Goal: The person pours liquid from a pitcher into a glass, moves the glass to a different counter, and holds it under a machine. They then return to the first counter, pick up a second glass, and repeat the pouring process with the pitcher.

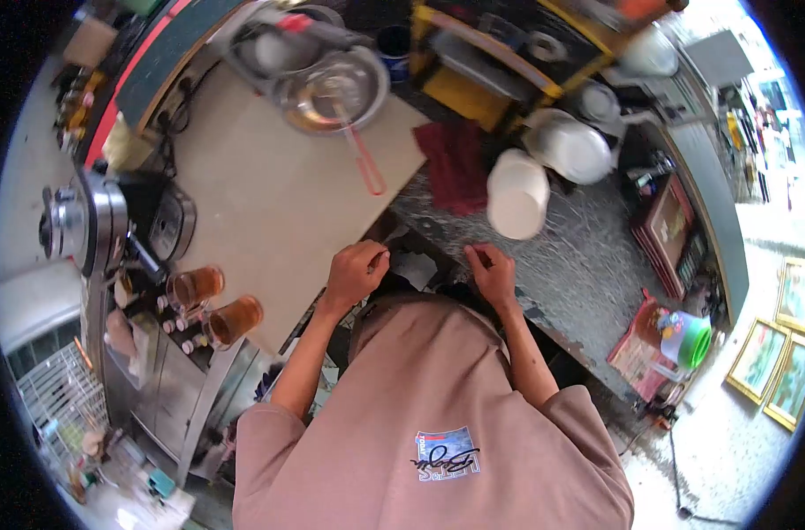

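Note:
My left hand (358,272) is loosely closed at the front edge of the beige worktop (270,203), with nothing visible in its fingers. Across a narrow gap, my right hand (492,274) is also curled closed, by the edge of the dark scratched counter (566,274), and appears to hold nothing. Beyond the right hand, a stack of white bowls or cups (516,199) lies near a dark red cloth (451,166). At the far end of the worktop stands a metal bowl (378,84) with a pink-handled utensil (364,162) resting in it.
Two glass mugs of amber drink (235,319) stand at left, near a coffee machine (102,221). White plates (582,155) sit beside a yellow-framed shelf (486,49). At right are brown folders (663,230) and a green-lidded container (690,340). Framed pictures (758,358) are at far right.

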A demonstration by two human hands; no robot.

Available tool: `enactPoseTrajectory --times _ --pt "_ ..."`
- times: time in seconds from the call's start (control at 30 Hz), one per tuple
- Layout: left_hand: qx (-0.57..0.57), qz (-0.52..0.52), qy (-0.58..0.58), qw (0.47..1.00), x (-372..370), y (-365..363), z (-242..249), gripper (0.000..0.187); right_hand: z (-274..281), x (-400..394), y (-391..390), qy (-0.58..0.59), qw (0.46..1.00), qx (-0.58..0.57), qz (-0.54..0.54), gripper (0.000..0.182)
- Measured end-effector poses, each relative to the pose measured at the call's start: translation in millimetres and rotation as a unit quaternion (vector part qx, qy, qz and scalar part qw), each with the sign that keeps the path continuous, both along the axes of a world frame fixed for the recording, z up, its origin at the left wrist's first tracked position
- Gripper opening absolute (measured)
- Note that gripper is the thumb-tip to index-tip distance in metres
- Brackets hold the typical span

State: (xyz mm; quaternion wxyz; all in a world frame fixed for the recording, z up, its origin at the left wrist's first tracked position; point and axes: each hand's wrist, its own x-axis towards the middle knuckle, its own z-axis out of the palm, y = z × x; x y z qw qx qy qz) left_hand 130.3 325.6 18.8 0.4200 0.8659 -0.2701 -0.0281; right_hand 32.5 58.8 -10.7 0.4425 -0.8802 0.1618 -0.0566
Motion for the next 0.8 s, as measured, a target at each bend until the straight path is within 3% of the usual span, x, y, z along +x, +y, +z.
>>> enactPoseTrajectory --times 0.27,0.37,0.4,0.47,0.63,0.7,0.8 --pt "0.025 -0.182 0.043 0.982 -37.8 -147.9 -0.4 0.007 3.6 -121.3 -134.3 0.007 0.975 -0.003 -0.222 0.020" --pt "0.047 -0.255 0.089 0.962 -55.3 -206.1 -0.5 0.008 -11.7 -194.0 -172.6 -0.093 0.897 -0.036 -0.431 0.024" --pt "0.041 -0.275 0.081 0.957 -59.4 -221.9 -6.3 0.009 -13.0 -220.3 -183.4 -0.090 0.884 -0.041 -0.456 0.024" --pt "0.035 -0.320 0.075 0.944 -67.8 -253.0 -8.4 0.009 -14.1 -271.8 -198.1 -0.135 0.760 0.062 -0.632 0.027" --pt "0.090 -0.364 0.062 0.925 -88.2 -314.9 -0.2 0.013 -1.6 -381.4 -249.2 -0.130 0.644 -0.046 -0.753 0.028" --pt "0.093 -0.371 0.052 0.922 -94.9 -331.3 -0.2 0.014 -1.3 -418.0 -288.0 -0.106 0.647 -0.170 -0.736 0.027" --pt "0.115 -0.390 0.015 0.913 -103.0 -345.8 -2.5 0.019 20.0 -440.7 -354.5 -0.145 0.659 -0.165 -0.719 0.034"
